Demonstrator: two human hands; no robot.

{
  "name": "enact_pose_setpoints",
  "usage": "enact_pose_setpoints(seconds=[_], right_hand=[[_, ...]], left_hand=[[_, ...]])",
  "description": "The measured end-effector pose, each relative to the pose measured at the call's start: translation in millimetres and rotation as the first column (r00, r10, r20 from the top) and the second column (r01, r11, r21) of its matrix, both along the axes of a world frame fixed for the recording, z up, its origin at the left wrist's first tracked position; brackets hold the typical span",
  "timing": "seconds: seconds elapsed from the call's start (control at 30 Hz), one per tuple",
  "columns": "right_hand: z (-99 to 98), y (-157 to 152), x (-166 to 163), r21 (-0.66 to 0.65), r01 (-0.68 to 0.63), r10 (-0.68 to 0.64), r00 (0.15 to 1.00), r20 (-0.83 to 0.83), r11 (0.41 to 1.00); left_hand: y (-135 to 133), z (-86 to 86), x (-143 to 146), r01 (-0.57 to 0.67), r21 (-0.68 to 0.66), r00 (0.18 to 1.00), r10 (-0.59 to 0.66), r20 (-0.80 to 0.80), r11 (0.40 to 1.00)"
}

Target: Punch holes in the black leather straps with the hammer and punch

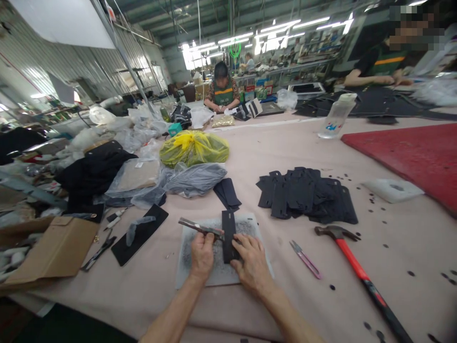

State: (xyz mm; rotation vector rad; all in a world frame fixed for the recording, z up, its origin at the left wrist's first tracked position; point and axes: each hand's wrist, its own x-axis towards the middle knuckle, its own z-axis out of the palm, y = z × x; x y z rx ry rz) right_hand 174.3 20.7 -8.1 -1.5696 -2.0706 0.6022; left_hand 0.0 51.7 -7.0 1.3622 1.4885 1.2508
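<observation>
My left hand point(202, 255) is closed around a narrow metal tool point(196, 226), whose exact kind I cannot make out. The tool's right end meets the edge of a black strip point(229, 233) with a small slot near its top. My right hand point(253, 262) rests with fingers spread along the right and lower edge of that strip. Beneath both lies a pale board point(257, 228) covered in dark marks. To the right are a pile of black cut pieces point(303, 193), pink-handled thread snips point(306, 259) and a claw hammer point(357, 262) with a red and black handle.
Beyond the board lie more black pieces point(227, 193), a grey bag point(194, 178) and a yellow bag point(194, 147). An open cardboard box point(53, 245) stands left. A bottle point(337, 116) and red sheet point(410, 152) are right. A co-worker point(222, 90) sits across the table.
</observation>
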Motion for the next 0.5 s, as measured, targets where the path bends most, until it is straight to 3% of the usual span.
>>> enact_pose_setpoints(seconds=[0.1,0.23,0.5], right_hand=[[0.6,-0.2,-1.1,-0.003,-0.005,0.005,1.0,0.003,1.0],[-0.6,0.0,-2.4,-0.006,-0.017,0.017,1.0,0.0,1.0],[-6.5,2.0,-3.9,-0.021,-0.012,0.011,1.0,-0.017,1.0]], left_hand=[[9.8,5.1,-14.5,0.033,0.014,0.997,-0.032,-0.074,0.999],[5.4,-0.1,-22.4,0.08,0.021,0.975,-0.074,-0.208,0.997],[-4.2,-6.7,-21.0,0.146,0.046,0.962,-0.131,-0.24,0.988]])
